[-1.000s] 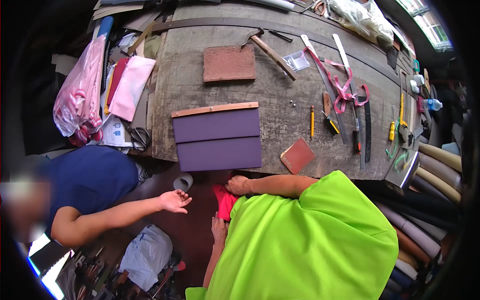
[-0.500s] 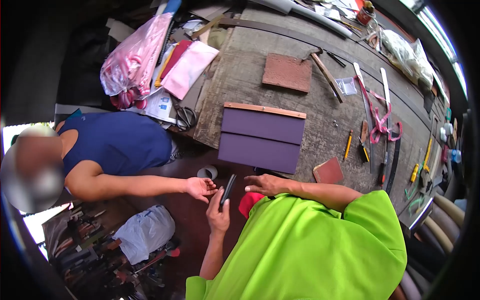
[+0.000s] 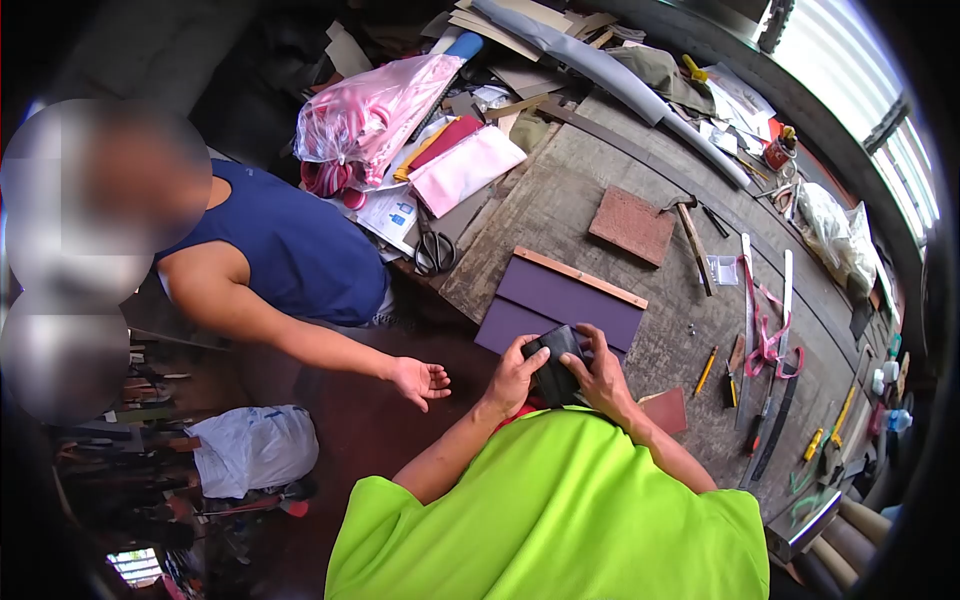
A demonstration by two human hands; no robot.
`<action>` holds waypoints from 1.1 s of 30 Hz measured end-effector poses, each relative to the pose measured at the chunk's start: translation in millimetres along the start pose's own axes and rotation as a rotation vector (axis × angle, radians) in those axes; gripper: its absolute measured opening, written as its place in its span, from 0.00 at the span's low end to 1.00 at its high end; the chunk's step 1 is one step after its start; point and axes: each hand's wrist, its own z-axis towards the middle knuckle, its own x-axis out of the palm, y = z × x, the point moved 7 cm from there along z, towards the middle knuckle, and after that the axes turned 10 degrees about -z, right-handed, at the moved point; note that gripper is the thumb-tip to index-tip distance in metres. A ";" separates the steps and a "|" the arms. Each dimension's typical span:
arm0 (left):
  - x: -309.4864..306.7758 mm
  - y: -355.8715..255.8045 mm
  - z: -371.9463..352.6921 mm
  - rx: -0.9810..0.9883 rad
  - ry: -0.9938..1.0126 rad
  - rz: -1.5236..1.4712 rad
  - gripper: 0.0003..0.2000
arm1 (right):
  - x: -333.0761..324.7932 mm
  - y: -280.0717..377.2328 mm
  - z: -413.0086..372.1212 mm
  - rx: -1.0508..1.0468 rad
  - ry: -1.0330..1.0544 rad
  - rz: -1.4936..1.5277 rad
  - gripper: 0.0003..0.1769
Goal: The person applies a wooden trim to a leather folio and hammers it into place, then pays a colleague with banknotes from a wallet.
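Observation:
A small black wallet-like object [image 3: 556,366] is held between both my hands, close to my chest. My left hand [image 3: 513,374] grips its left side with the thumb on top. On the right side my right hand [image 3: 600,372] holds it, thumb on its face and some fingers raised at the far edge. Just beyond lies a purple panel [image 3: 570,303] with a copper-coloured strip along its far edge, partly hidden by my hands. A reddish-brown square piece [image 3: 665,410] is beside my right forearm.
A person in a dark blue top [image 3: 290,245] stands at left, one open hand [image 3: 420,380] extended palm up. On the workbench [image 3: 520,215] are a brick-red slab [image 3: 633,226], a hammer [image 3: 693,240], scissors [image 3: 434,250], a pencil [image 3: 706,370] and pink ribbon [image 3: 768,345].
My right hand has come over and now holds the black object with my left. The object has turned its broad face up. The camera view has shifted, and the other person's hand remains extended.

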 end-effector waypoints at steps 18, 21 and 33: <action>-37.2 -40.7 -29.6 0.108 -0.032 -0.104 0.18 | 9.4 14.8 -2.2 -0.097 -0.354 -0.234 0.12; -51.7 -50.8 -36.4 0.136 -0.085 -0.048 0.24 | 34.6 15.7 1.4 -0.043 -0.162 0.004 0.11; -95.4 -53.3 -50.9 0.182 -0.289 0.062 0.29 | 80.7 100.3 -18.0 -0.744 -0.016 -0.693 0.20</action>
